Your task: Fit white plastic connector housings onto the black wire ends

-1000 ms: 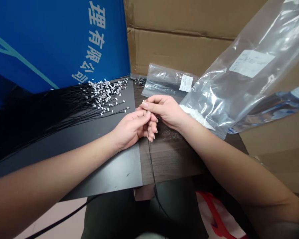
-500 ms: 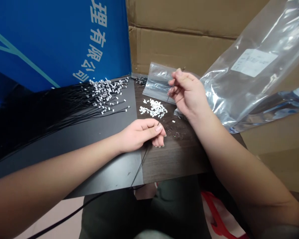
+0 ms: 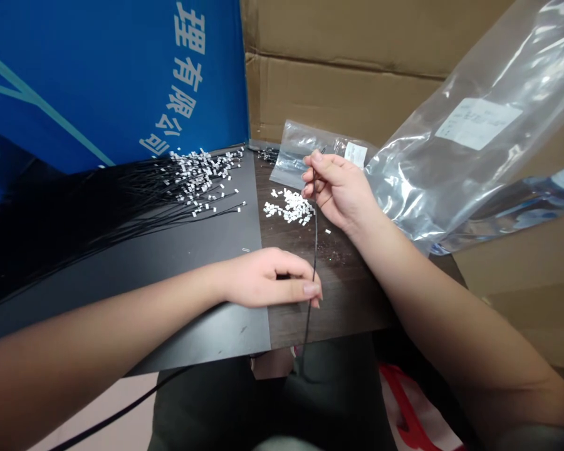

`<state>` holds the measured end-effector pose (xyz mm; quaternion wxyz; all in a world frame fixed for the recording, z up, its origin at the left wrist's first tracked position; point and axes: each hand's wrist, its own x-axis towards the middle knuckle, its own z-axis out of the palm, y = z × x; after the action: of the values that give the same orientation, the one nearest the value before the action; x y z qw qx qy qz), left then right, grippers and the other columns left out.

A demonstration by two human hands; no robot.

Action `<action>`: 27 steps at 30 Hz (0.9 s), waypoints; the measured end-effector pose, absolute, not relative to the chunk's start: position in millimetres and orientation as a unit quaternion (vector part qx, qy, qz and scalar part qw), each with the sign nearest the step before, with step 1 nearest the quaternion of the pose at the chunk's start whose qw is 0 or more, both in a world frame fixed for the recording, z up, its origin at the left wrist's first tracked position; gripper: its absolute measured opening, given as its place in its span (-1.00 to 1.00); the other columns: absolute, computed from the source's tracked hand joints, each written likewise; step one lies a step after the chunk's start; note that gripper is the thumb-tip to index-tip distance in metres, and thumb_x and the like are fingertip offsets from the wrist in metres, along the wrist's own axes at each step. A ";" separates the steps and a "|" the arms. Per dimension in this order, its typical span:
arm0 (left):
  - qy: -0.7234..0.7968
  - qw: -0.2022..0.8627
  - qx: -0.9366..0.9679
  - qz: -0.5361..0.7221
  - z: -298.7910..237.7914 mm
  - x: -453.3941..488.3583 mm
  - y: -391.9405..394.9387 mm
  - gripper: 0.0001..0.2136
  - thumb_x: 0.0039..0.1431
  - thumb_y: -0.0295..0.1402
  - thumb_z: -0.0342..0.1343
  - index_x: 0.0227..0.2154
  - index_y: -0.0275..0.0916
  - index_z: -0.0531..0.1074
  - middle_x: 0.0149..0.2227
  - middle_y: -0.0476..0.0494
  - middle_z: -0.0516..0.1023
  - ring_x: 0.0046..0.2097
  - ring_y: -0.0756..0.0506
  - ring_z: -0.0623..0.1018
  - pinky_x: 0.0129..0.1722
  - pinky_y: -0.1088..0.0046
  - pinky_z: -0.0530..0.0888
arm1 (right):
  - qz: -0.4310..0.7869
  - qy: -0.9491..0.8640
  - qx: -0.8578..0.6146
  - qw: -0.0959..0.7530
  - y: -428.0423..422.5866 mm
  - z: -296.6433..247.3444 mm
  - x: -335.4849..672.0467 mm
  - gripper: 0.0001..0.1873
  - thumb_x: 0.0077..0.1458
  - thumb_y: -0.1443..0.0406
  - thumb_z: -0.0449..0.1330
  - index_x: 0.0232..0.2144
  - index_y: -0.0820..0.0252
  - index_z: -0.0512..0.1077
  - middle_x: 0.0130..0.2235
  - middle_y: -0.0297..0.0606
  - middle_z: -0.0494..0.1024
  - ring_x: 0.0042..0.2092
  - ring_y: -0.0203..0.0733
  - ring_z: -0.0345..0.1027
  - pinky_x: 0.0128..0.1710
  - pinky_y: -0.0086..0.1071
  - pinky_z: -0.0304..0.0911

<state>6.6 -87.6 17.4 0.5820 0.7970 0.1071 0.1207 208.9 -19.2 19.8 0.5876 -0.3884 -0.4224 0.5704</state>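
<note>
The raised right hand pinches a thin black wire, which hangs down past the curled left hand; whether that hand grips it cannot be told. The hands stand apart. Nearby are loose white connectors on a dark wood table, black wires on a black board, and a clear plastic bag.

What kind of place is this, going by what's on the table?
Probably a small wire-assembly workspace, perhaps piecework: a large bunch of thin black wires tipped with white connectors, a pile of loose white connectors, and a labeled clear plastic bag beside a cardboard carton.
</note>
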 end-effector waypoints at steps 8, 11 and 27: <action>0.076 0.591 0.789 0.149 19.1 6.8 -94.7 -0.85 0.41 -0.34 0.22 -0.27 -0.25 0.63 -0.17 -0.27 0.75 -0.11 -0.14 0.71 -0.01 0.31 0.58 | 0.612 -0.433 -0.372 0.547 -20.7 16.3 209.3 -0.60 0.09 0.04 0.57 -0.34 0.13 0.50 -0.45 -0.40 0.55 -0.50 -0.39 0.37 -0.47 -0.43 0.39; 0.193 0.545 0.783 0.231 19.3 1.1 -87.2 -0.73 0.46 -0.27 0.15 -0.32 -0.28 0.63 -0.29 -0.20 0.69 -0.24 -0.09 0.65 -0.17 0.37 0.56 | 0.639 -0.423 -0.359 0.533 -17.7 17.1 212.7 -0.59 0.08 0.03 0.57 -0.32 0.14 0.51 -0.49 -0.46 0.51 -0.54 -0.43 0.28 -0.50 -0.45 0.34; 0.380 0.534 0.648 0.387 8.4 24.3 -38.9 -0.69 0.30 -0.10 0.31 -0.35 -0.27 0.51 -0.36 -0.11 0.62 -0.43 0.02 0.53 -0.41 0.48 0.50 | 0.545 -0.504 -0.349 0.571 -21.8 5.3 200.3 -0.60 -0.03 -0.01 0.61 -0.46 0.10 0.59 -0.46 -0.41 0.46 -0.45 -0.35 0.22 -0.48 -0.39 0.23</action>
<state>24.3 -38.9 8.4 0.5340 0.6485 0.3800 0.3872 200.3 -21.8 5.3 0.5713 -0.3494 -0.5045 0.5450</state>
